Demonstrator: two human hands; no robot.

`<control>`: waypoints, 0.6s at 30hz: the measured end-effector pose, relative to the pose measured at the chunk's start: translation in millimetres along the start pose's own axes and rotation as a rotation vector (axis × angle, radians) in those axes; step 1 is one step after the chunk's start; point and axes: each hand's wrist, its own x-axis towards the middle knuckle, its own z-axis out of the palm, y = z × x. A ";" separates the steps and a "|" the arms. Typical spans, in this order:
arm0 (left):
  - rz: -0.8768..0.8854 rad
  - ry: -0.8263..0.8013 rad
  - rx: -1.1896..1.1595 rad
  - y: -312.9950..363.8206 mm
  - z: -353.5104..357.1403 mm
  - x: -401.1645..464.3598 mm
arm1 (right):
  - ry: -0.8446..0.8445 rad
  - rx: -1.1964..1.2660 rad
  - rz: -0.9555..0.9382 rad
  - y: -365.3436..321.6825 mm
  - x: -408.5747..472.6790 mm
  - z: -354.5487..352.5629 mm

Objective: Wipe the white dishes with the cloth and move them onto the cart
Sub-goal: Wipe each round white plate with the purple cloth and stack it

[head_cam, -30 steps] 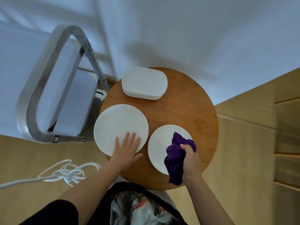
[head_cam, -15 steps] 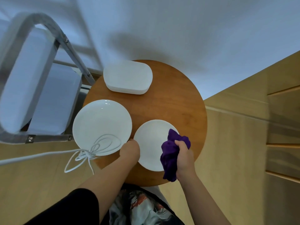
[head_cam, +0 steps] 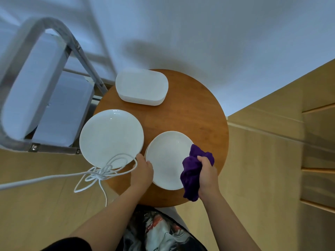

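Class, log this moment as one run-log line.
left hand: grips small plate stack rim | right hand: holds purple cloth on it | cart: no dishes seen

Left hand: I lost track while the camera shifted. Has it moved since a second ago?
Yes. The left hand left the large plate and moved right; it now grips the small plate's left rim.

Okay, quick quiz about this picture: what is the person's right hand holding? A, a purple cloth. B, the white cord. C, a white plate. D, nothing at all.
A: the right hand is curled round the bunched purple cloth at the right edge of the smaller round plate, while the white cord hangs over to the left, away from that hand.
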 end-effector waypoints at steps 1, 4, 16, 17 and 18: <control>-0.027 0.030 -0.058 1.2 3.1 -2.7 | 0.002 0.004 0.002 -0.3 -0.3 -1.7; -0.172 0.013 -0.342 13.7 10.2 -9.3 | 0.012 0.018 0.006 -1.0 -2.7 -7.7; -0.340 -0.115 -0.763 52.1 -5.6 -22.4 | -0.057 0.147 -0.095 -39.4 -41.9 -23.1; -0.311 -0.150 -0.820 57.9 -11.4 -25.2 | -0.066 0.153 -0.143 -46.4 -48.1 -23.5; -0.265 -0.201 -0.878 64.4 -18.1 -28.9 | -0.065 0.126 -0.212 -52.4 -53.7 -23.0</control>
